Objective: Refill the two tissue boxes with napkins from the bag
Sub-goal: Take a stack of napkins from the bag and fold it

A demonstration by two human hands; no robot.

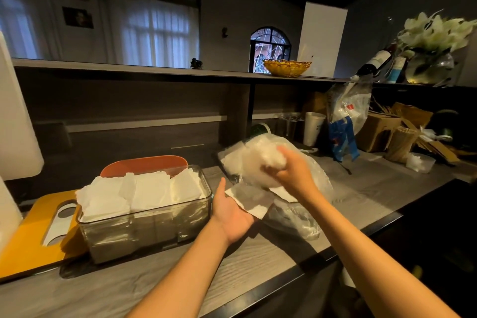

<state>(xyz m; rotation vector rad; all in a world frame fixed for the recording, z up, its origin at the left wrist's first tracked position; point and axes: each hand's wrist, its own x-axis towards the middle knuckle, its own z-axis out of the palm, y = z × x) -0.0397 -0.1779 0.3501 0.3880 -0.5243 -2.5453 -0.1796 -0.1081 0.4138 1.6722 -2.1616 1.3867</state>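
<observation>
You worked in a dim room; pale daylight came through the curtained window (154, 33) at upper left. Edges bowed and blurred, and the lower right sank into shadow.

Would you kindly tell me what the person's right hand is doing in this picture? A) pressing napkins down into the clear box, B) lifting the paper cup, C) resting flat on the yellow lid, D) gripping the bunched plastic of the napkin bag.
D: the right hand has its fingers curled round the bunched clear plastic of the napkin bag, beside the clear box and away from the yellow lid.
</observation>
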